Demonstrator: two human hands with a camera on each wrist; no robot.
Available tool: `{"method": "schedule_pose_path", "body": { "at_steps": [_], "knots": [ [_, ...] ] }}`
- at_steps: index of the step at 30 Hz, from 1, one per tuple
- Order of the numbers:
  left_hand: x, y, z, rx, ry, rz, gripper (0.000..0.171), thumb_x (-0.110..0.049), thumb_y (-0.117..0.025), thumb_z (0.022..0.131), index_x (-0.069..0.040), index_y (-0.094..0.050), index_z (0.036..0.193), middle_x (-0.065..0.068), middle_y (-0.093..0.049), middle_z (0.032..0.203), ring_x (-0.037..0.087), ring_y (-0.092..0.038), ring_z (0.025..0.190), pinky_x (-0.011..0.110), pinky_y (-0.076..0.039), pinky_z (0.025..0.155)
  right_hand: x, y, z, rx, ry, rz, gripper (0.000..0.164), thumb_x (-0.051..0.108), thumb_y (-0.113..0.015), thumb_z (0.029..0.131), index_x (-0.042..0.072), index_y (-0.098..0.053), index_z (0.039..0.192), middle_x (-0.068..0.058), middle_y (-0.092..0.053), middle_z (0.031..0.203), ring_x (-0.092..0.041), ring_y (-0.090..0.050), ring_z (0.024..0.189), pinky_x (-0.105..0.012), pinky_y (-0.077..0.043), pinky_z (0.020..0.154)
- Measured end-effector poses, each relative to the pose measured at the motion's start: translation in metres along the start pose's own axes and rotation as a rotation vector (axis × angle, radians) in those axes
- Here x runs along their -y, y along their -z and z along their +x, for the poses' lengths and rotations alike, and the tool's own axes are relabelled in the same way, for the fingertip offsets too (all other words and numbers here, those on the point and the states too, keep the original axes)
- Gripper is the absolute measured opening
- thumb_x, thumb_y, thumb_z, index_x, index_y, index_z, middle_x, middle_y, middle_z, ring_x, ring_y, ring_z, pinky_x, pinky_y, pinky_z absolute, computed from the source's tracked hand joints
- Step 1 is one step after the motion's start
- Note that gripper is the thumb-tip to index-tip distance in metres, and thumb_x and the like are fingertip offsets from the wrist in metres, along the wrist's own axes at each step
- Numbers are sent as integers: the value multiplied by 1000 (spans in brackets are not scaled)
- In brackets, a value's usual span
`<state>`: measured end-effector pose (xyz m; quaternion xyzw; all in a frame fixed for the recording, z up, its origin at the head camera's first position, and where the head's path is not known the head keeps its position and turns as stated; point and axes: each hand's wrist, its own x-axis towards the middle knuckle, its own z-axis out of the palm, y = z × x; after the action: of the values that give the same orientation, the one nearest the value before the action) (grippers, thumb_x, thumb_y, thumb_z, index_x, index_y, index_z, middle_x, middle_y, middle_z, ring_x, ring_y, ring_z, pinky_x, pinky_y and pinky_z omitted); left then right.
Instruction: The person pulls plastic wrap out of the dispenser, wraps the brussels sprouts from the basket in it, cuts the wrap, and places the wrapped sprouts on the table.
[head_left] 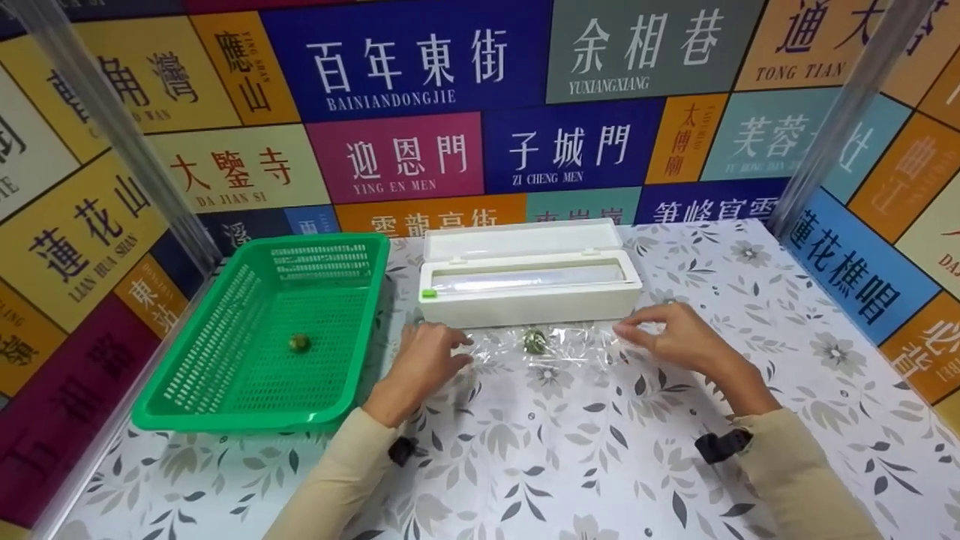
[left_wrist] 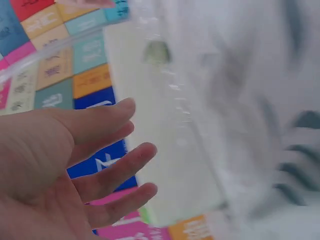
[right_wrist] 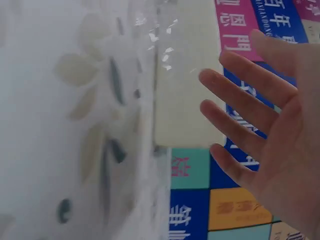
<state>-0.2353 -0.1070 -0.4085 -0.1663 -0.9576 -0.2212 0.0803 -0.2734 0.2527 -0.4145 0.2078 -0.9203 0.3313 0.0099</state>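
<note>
On the table lies a crumpled sheet of clear plastic film (head_left: pixel 577 346) with a small, round, green-and-brown item (head_left: pixel 535 342) wrapped near its middle. My left hand (head_left: pixel 429 358) is at the film's left end; in the left wrist view that hand (left_wrist: pixel 80 160) has its fingers apart and nothing between them. At the right end of the film, my right hand (head_left: pixel 679 341) hovers with thumb and fingertips close to it. The right wrist view shows this hand (right_wrist: pixel 265 115) with fingers spread, holding nothing. Just behind the film stands a white cling film dispenser (head_left: pixel 525 306), lid raised, film roll visible inside.
A green plastic basket (head_left: pixel 352 360) stands on the left, holding another small round item (head_left: pixel 299 343). A green slider (head_left: pixel 428 294) sits at the dispenser's left end. The floral-patterned table (head_left: pixel 555 465) ends at a wall (head_left: pixel 405 67) of colourful sign panels.
</note>
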Motion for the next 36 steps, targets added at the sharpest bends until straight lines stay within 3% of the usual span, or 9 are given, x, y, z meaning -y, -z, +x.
{"method": "schedule_pose_path", "body": {
  "at_steps": [3, 6, 9, 13, 21, 30, 36],
  "knots": [
    [-9, -1, 14, -3, -78, -61, 21, -9, -76, 86, -6, -78, 106, 10, -78, 104, 31, -72, 101, 51, -52, 95, 20, -2, 7, -36, 14, 6, 33, 31, -67, 96, 4, -74, 114, -17, -74, 115, -41, -66, 113, -61, -47, 103],
    [-15, -12, 31, 61, -119, -144, 24, -7, -73, 88, -3, -75, 112, 13, -76, 109, 31, -70, 106, 42, -56, 94, 38, -12, 17, 25, 50, -25, 35, 29, -69, 95, 6, -71, 121, -15, -73, 120, -38, -66, 114, -58, -49, 102],
    [-17, -27, 47, 125, -128, -200, 25, -6, -72, 89, -1, -74, 113, 15, -75, 113, 29, -69, 109, 40, -55, 100, 49, -27, 28, 102, 87, -95, 41, 30, -72, 91, 7, -68, 125, -14, -71, 124, -36, -65, 116, -54, -50, 103],
    [-16, -45, 60, 146, -122, -231, 27, -2, -71, 87, 0, -74, 113, 15, -75, 114, 30, -69, 111, 41, -53, 101, 51, -45, 42, 154, 105, -181, 49, 29, -77, 87, 6, -66, 129, -14, -69, 126, -36, -62, 119, -52, -48, 105],
    [-13, -65, 66, 144, -68, -200, 28, 1, -70, 83, -5, -77, 110, 10, -76, 112, 28, -70, 110, 38, -54, 99, 46, -71, 56, 210, 89, -192, 53, 25, -83, 82, 5, -66, 128, -14, -70, 125, -34, -63, 118, -49, -49, 104],
    [-18, -71, 74, 135, -58, -133, 18, -1, -74, 83, -6, -79, 99, 10, -78, 95, 27, -70, 88, 37, -57, 83, 44, -82, 67, 175, 33, -203, 41, 18, -84, 78, 8, -71, 116, -9, -74, 113, -31, -66, 108, -47, -51, 101],
    [-18, -73, 75, 107, -63, -125, 14, 1, -70, 86, -3, -79, 95, 11, -78, 94, 30, -72, 93, 39, -57, 88, 42, -86, 72, 128, 46, -188, 27, 14, -81, 80, 10, -74, 105, -6, -75, 100, -26, -68, 95, -44, -54, 91]
  ]
}}
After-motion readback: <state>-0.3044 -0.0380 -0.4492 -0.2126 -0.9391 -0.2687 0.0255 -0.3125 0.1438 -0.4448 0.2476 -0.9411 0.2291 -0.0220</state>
